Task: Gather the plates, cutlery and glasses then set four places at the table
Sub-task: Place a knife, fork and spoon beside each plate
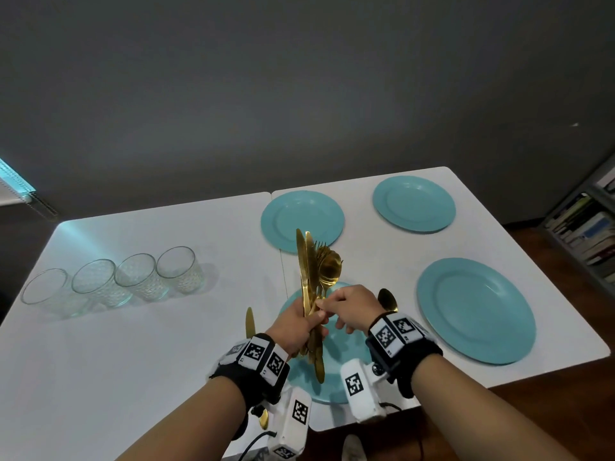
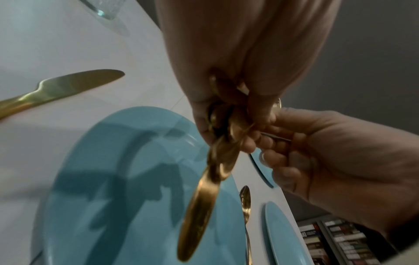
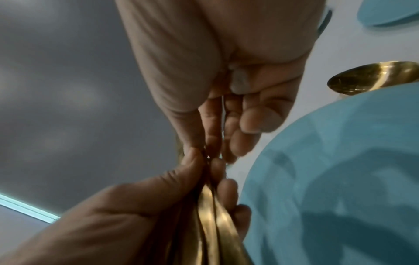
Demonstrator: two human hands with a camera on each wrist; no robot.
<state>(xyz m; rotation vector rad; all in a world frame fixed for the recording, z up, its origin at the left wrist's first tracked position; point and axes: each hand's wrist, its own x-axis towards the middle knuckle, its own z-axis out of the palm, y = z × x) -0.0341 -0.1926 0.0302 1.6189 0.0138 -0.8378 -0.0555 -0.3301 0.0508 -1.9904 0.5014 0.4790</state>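
Step in hand: dealing out cutlery; the four teal plates look already placed, and the near plate (image 1: 336, 377) has a gold knife (image 1: 250, 322) at its 9 o'clock and a gold spoon (image 1: 387, 299) at its 3 o'clock on the white tabletop (image 1: 149, 344).
Cutlery bundle (image 1: 314, 277): held above the near plate, long axis near upright, blades, tines and bowls pointing to 12 o'clock, handles hanging toward 6.
Left hand (image 1: 299, 327): grip clamped round the bundle's middle, fingers curled.
Right hand (image 1: 352, 306): thumb and fingertips pinch one thin stem at the bundle, the other fingers loosely curled.
Next move, as I judge it: draw that single piece free without loosening the rest, then lay it beside a plate, parallel to the knife already down.
Other plates: at 12 o'clock (image 1: 301, 219), 1 o'clock (image 1: 414, 202) and 3 o'clock (image 1: 476, 309), no cutlery beside them.
Glasses (image 1: 113, 282): four in a row at 9 o'clock, not yet distributed.
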